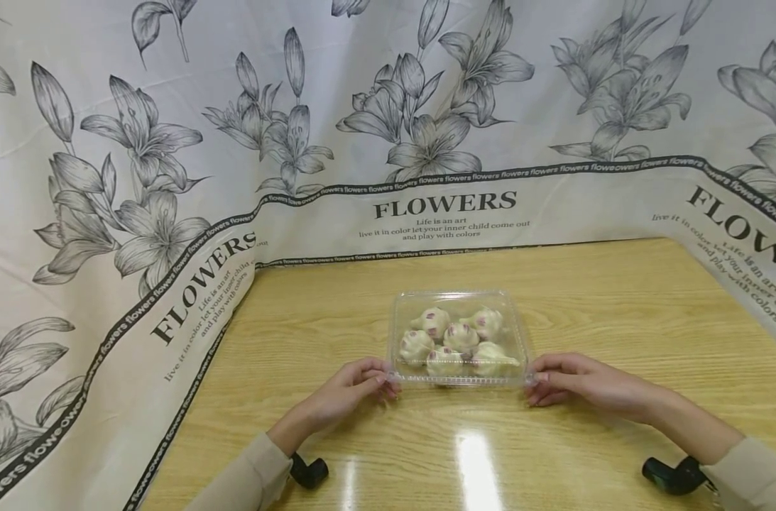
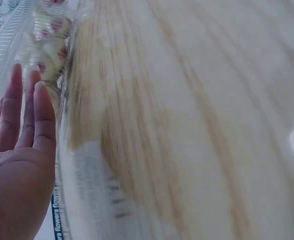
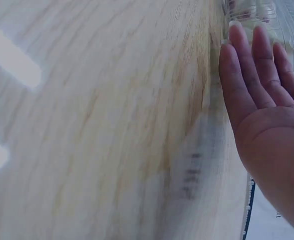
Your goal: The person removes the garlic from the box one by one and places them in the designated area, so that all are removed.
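A clear plastic container point(image 1: 454, 294) sits on the wooden table, its ridged rim toward the person. Inside it are several cream, bulb-shaped pieces point(image 1: 461, 337) with purple patches, much like garlic heads. My left hand point(image 1: 343, 397) pinches the near left corner with thumb and fingers. At the near right corner, my right hand point(image 1: 592, 387) does the same. In the left wrist view, the left fingers point(image 2: 44, 120) lie along the container's side, overlapping it. The right wrist view has the right fingers point(image 3: 242, 75) reaching to the container's edge point(image 3: 287, 25), with only part of the thumb in view.
The wooden table point(image 1: 336, 298) extends around the container. A white cloth point(image 1: 451, 213) with printed flowers and lettering hangs behind and along both sides. Dark wrist-worn devices show beneath the left sleeve point(image 1: 247, 475) and right sleeve point(image 1: 755, 472).
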`<state>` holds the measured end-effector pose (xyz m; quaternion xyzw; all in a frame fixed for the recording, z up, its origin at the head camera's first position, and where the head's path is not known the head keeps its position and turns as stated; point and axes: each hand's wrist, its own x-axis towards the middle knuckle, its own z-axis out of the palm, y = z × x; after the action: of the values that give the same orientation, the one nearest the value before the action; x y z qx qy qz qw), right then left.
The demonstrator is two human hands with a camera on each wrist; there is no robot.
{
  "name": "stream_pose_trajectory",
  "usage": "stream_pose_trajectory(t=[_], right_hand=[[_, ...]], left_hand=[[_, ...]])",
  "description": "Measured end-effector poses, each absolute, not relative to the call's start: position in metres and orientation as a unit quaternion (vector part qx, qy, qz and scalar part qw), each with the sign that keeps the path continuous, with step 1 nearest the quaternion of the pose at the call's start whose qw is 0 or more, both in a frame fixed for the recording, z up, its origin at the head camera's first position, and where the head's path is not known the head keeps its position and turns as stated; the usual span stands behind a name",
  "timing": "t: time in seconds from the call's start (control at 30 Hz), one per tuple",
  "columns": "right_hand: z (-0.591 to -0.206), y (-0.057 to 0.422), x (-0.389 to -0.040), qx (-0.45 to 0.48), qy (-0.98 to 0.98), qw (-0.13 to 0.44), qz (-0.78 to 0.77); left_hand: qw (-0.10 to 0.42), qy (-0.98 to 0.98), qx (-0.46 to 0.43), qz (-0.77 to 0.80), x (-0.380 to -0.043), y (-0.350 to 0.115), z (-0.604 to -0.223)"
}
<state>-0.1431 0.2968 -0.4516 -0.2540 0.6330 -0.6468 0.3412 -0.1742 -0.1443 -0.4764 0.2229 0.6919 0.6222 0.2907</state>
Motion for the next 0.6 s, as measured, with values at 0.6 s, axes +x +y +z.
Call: stream_pose_trajectory(t=[0.6], right_hand=[[-0.455,0.291,-0.142,-0.228,0.519,0.406,-0.717]], left_hand=[[0.316,0.640,0.194,0.673,-0.169,-0.142,-0.487]])
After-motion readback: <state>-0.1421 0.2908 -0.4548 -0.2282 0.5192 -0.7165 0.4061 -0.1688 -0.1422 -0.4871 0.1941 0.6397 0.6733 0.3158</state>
